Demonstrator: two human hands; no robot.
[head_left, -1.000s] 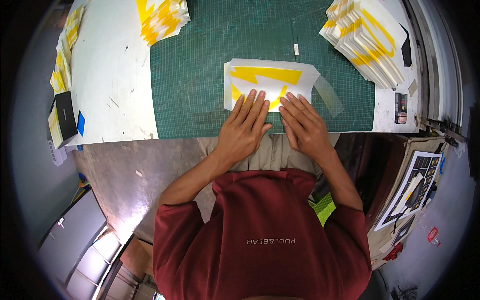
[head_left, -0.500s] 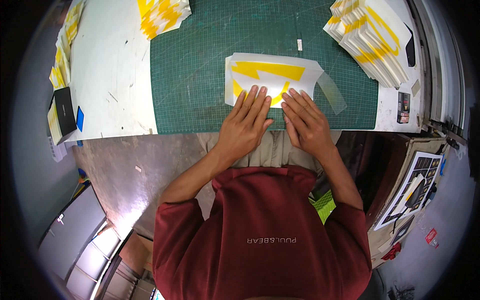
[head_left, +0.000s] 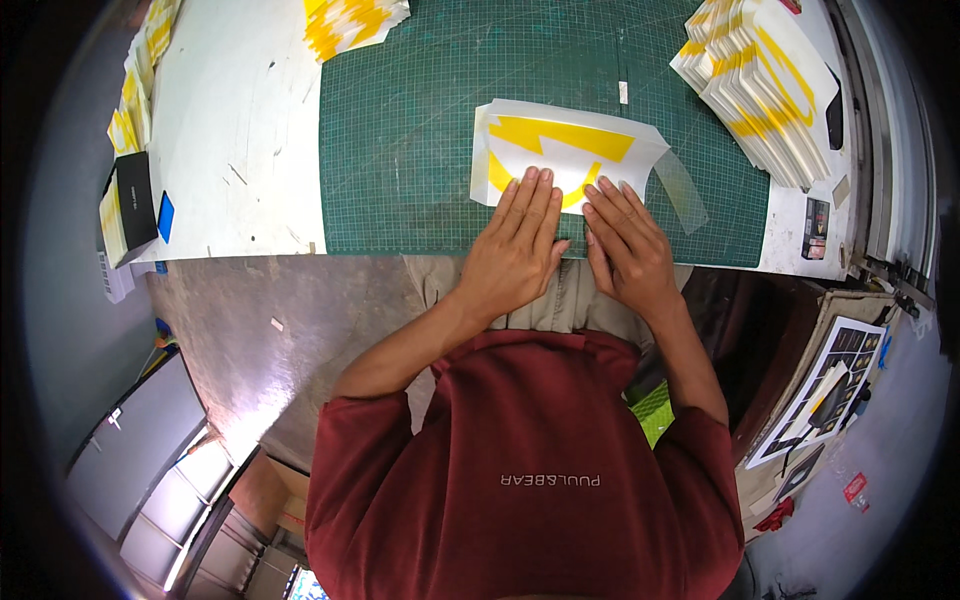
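Note:
A white sheet with bold yellow shapes (head_left: 575, 140) lies on a green gridded cutting mat (head_left: 410, 170), covered by a translucent film that juts past its edges. Along the sheet's near edge, my left hand (head_left: 513, 240) rests with its fingers stretched out and close together. My right hand (head_left: 630, 245) lies flat beside it, fingers extended, fingertips on the same sheet. Neither hand grips anything. A clear strip (head_left: 682, 190) trails off the sheet's right end onto the mat. My fingers hide part of the near edge.
Stacks of yellow-and-white pieces stand at the far right (head_left: 765, 95), at the back (head_left: 350, 22) and along the left edge (head_left: 132, 110). A black box (head_left: 135, 200) and a blue card (head_left: 165, 217) sit at the left. A small dark box (head_left: 815, 228) lies near the right corner.
The whole view has shifted slightly. My left fingers have drawn closer together, and both hands stay at nearly the same place on the sheet.

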